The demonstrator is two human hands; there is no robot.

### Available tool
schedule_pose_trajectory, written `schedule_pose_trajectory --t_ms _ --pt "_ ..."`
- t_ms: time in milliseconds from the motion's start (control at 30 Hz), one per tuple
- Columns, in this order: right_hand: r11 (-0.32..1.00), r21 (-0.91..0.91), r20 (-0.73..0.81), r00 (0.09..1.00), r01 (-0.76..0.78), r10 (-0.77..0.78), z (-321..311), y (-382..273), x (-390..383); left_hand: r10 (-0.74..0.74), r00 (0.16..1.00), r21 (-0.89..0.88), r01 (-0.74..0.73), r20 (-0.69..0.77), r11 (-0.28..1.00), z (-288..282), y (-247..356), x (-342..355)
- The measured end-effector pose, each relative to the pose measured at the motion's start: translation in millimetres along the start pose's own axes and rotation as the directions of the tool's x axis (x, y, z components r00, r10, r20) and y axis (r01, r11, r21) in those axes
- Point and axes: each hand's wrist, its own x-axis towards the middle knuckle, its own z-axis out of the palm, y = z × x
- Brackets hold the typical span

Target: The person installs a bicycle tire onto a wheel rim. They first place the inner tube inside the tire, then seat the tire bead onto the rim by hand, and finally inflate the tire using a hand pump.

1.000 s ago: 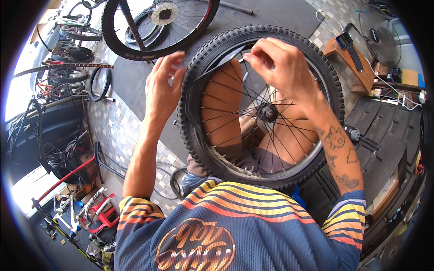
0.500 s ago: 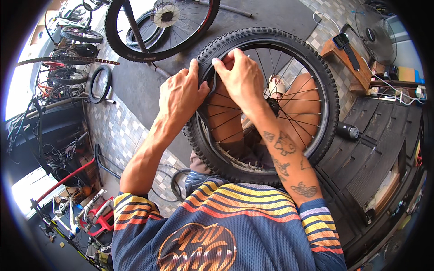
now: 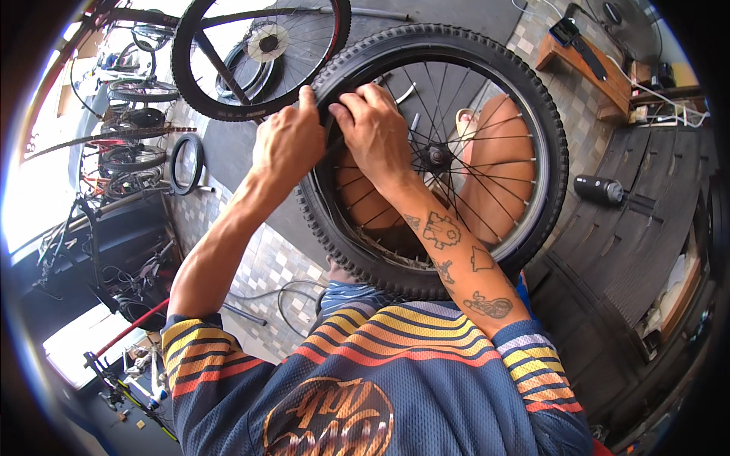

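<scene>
A bicycle wheel with a knobby black tire [image 3: 550, 152] stands tilted in front of me, over my bare legs. Its dark spokes run to a black hub [image 3: 436, 157]. At the upper left of the tire, my left hand [image 3: 289, 140] grips the outer side, its index finger laid along the tread and its thumb hidden. Just inside that spot, my right hand [image 3: 371, 137] has its fingers curled at the tire's inner edge by the rim; the fingertips are partly hidden. Along the lower left, the tire's edge lies apart from the rim.
Beyond my left hand stands another bicycle wheel [image 3: 266, 45] on a frame. A loose tire [image 3: 186, 163] rests on the tiled floor. To the right are a wooden stool [image 3: 589, 72], a black bottle [image 3: 599, 189] and a dark slatted surface [image 3: 608, 251]. Several bicycles line the left.
The view has shifted, and the wheel shows slightly higher and more face-on. My right hand has slid down along the tire's inner edge; my left hand keeps its hold.
</scene>
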Motion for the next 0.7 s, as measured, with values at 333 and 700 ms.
schedule_pose_trajectory --t_ms 333,700 --pt "0.993 -0.003 0.3 0.948 0.117 -0.111 5 1 -8 -0.049 0.998 -0.08 0.052 0.032 0.995 -18 3 -11" --pt "0.982 0.069 0.543 0.819 0.178 -0.186 -37 -15 -20 0.01 0.995 -0.105 0.0 0.096 0.995 -22 -8 -15"
